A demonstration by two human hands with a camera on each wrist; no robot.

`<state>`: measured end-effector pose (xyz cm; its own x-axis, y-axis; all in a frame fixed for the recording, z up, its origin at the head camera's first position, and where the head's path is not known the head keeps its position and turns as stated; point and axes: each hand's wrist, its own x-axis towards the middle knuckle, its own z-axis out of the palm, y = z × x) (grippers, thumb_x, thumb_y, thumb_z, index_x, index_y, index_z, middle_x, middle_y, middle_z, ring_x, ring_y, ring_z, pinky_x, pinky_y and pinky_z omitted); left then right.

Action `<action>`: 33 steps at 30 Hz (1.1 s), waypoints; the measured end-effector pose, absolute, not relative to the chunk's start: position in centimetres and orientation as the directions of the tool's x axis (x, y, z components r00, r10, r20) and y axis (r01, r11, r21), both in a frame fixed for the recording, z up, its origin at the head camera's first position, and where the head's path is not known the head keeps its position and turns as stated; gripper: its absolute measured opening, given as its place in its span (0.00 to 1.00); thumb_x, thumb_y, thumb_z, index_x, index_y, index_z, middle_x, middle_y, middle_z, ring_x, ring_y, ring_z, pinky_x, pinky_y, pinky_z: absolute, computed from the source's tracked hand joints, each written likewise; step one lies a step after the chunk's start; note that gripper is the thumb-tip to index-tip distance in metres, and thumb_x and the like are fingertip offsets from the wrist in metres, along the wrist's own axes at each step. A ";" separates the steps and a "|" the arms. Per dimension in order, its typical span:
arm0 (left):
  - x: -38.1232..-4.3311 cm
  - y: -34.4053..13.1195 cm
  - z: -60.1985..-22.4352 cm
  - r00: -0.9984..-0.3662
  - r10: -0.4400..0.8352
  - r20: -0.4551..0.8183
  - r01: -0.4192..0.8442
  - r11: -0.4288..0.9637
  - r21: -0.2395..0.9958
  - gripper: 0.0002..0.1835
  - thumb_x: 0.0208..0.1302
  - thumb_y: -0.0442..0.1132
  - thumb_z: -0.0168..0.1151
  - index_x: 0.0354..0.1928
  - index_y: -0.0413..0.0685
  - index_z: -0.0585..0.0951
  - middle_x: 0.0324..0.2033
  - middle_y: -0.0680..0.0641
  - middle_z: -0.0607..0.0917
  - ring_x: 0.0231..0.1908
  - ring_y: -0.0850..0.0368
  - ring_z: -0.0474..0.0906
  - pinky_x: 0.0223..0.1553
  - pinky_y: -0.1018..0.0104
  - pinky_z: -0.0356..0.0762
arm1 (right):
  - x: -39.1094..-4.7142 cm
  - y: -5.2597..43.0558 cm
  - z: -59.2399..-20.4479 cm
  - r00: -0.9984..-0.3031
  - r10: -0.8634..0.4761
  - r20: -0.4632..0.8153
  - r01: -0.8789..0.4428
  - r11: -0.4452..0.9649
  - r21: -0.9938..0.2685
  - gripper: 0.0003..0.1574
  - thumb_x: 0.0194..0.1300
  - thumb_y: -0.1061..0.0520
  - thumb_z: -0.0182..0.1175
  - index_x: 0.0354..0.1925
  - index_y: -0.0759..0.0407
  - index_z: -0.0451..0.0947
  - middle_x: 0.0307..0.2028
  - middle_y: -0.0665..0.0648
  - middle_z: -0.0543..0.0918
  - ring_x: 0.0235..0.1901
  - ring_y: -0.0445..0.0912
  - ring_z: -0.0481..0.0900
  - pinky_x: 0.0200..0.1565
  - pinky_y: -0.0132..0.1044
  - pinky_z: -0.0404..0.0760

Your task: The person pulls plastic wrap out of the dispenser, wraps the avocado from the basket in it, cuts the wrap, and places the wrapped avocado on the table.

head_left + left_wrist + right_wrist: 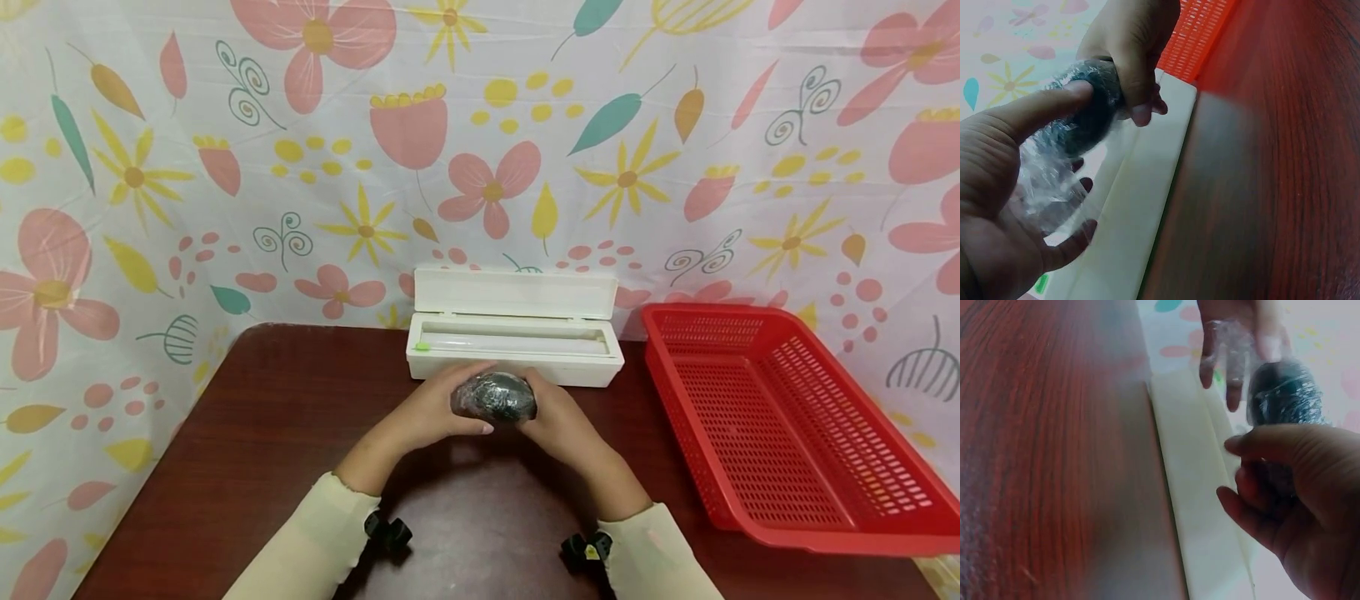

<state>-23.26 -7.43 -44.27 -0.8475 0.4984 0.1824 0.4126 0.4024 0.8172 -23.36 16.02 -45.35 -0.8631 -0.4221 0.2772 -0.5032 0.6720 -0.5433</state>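
A dark, rounded object (495, 396) wrapped in clear cling film is held between both hands just above the table (285, 417), close to the table's far edge and roughly midway along it. It is oval, blackish-grey, and lies on its side with its long axis running left to right. The film clings tightly over it, wrinkled and glossy, catching pale highlights. In the left wrist view a loose, crumpled tail of film (1054, 181) trails off one end over the left palm. In the right wrist view the object (1285, 394) shows the same shiny, creased wrapping.
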 end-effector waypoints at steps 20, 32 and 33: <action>-23.2 -7.8 -44.5 -0.890 0.428 0.157 0.383 0.517 0.766 0.36 0.55 0.41 0.77 0.67 0.54 0.75 0.63 0.46 0.76 0.61 0.49 0.75 0.61 0.49 0.74 | -22.5 15.3 -44.8 -0.874 -0.402 0.272 -0.485 0.704 -0.518 0.36 0.50 0.66 0.74 0.58 0.57 0.73 0.49 0.58 0.86 0.50 0.52 0.85 0.51 0.51 0.82; -21.3 -5.9 -43.0 -0.936 0.312 0.163 0.295 0.442 0.847 0.31 0.77 0.63 0.45 0.71 0.54 0.72 0.69 0.49 0.73 0.69 0.50 0.70 0.68 0.46 0.69 | -22.1 14.7 -44.8 -0.894 -0.347 0.283 -0.446 0.751 -0.487 0.34 0.52 0.65 0.73 0.57 0.58 0.74 0.46 0.58 0.87 0.46 0.51 0.86 0.47 0.50 0.83; -21.1 -5.5 -43.2 -0.938 0.300 0.172 0.299 0.451 0.841 0.31 0.77 0.64 0.43 0.71 0.55 0.72 0.69 0.50 0.73 0.70 0.51 0.69 0.69 0.47 0.68 | -21.9 14.5 -44.7 -0.892 -0.353 0.282 -0.450 0.748 -0.487 0.34 0.52 0.65 0.73 0.57 0.58 0.74 0.46 0.58 0.87 0.46 0.51 0.86 0.47 0.50 0.83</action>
